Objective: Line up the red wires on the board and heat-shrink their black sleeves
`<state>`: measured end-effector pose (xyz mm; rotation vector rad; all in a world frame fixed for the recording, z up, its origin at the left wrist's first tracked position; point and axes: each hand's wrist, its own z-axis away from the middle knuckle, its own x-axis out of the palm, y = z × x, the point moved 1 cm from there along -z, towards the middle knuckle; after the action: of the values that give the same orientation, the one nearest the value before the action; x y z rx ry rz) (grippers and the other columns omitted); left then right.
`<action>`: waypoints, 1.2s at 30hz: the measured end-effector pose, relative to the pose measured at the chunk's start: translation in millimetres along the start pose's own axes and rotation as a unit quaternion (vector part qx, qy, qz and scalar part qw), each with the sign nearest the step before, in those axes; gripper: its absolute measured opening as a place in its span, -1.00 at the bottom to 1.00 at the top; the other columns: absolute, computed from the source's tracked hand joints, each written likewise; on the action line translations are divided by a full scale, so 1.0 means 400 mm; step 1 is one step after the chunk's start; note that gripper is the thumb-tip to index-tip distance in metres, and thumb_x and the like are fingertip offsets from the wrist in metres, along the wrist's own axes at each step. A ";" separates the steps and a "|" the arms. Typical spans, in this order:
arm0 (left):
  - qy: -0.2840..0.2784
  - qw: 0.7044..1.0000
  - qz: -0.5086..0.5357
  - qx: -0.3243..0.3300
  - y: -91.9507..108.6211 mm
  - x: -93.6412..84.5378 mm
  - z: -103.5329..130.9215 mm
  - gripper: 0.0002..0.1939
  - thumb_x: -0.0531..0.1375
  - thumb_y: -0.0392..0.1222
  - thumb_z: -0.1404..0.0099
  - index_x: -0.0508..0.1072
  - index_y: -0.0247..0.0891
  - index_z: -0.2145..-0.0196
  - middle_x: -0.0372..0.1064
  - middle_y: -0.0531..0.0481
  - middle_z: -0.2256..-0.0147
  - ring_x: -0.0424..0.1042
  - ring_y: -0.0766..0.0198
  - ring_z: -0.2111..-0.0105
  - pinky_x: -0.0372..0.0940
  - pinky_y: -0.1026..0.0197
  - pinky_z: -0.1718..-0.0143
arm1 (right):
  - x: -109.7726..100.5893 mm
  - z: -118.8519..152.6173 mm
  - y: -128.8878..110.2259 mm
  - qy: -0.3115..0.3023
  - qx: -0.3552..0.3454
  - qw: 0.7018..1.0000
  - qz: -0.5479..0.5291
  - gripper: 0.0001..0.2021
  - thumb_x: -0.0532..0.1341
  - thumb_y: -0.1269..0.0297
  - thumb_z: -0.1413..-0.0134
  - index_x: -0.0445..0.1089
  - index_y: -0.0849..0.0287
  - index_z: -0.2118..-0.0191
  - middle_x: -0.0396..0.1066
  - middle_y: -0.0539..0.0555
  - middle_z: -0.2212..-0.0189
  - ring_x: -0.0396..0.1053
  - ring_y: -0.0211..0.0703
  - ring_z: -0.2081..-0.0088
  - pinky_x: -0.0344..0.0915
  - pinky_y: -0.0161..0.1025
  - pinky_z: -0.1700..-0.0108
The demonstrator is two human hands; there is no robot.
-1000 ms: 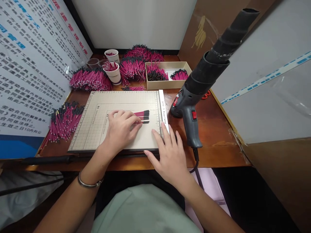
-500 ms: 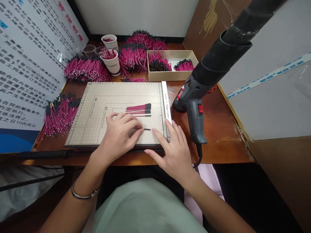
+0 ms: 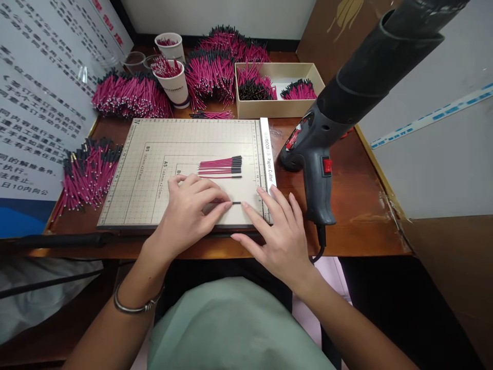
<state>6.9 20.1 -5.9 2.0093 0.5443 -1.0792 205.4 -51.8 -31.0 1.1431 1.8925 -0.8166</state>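
My left hand [image 3: 192, 204] pinches a short wire between thumb and forefinger. Only its black sleeved end [image 3: 236, 203] shows past the fingertips; the rest is hidden by the hand. My right hand [image 3: 279, 231] is spread, its forefinger tip at the far end of that black sleeve, its other fingertips by the cutter's white edge strip. Both hands are over the paper cutter board [image 3: 134, 174], printed with a grid and size outlines. Just beyond the fingers lies a row of several pink wires [image 3: 220, 166], their black ends lined up on the right.
A heat gun [image 3: 319, 154] stands right of the board, its cord running down over the table edge. Behind are a tan box [image 3: 275, 109] with wire bundles, a paper cup [image 3: 177, 92] of wires, and wire heaps [image 3: 133, 97]. Another wire pile [image 3: 90, 172] lies at left.
My right forefinger has closed the small gap to the wire's black end. The wire and my left fingertips have shifted slightly right; the whole view has also moved a little.
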 end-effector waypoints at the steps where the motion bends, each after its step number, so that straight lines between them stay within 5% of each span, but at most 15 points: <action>1: -0.001 1.000 0.001 0.000 0.000 0.000 0.000 -0.83 0.24 -0.16 -0.49 0.54 -0.15 0.30 0.57 0.08 0.28 0.43 0.14 0.20 0.01 -0.05 -0.05 | -0.001 -0.001 -0.001 -0.003 0.000 1.000 0.000 -0.54 0.19 -0.10 -0.35 0.56 0.12 -0.11 0.45 0.25 -0.23 0.34 0.19 -0.31 0.26 0.19 -0.31; 19: 0.000 1.000 0.004 -0.006 0.003 -0.004 -0.001 -0.80 0.21 -0.12 -0.49 0.55 -0.14 0.30 0.56 0.08 0.28 0.44 0.13 0.20 0.03 -0.06 -0.03 | -0.019 -0.018 0.002 -0.027 0.043 0.998 -0.028 -0.42 0.03 -0.18 -0.42 0.49 0.14 -0.20 0.41 0.25 -0.26 0.32 0.12 -0.31 0.16 0.23 -0.39; 26: 0.048 0.995 -0.079 -0.042 -0.011 -0.016 -0.063 -0.84 0.22 -0.13 -0.45 0.60 -0.10 0.26 0.60 -0.01 0.20 0.46 0.02 0.15 0.07 -0.14 -0.02 | 0.000 -0.078 0.028 -0.056 0.080 0.995 0.010 -0.33 0.01 -0.27 -0.38 0.40 0.08 -0.32 0.32 0.27 -0.34 0.26 0.22 -0.36 0.17 0.32 -0.37; 36: -0.026 0.994 -0.086 -0.063 -0.017 0.005 -0.099 -0.82 0.24 -0.15 -0.41 0.60 -0.13 0.35 0.62 -0.04 0.20 0.44 0.00 0.14 0.04 -0.21 -0.06 | 0.017 -0.071 0.028 -0.031 0.039 0.999 0.000 -0.37 0.06 -0.26 -0.35 0.54 0.13 -0.16 0.35 0.29 -0.30 0.27 0.29 -0.32 0.28 0.31 -0.28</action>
<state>23.2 55.8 3.0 1.8454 0.7514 -1.1660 205.3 -21.3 -24.2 1.1520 1.8233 -0.9220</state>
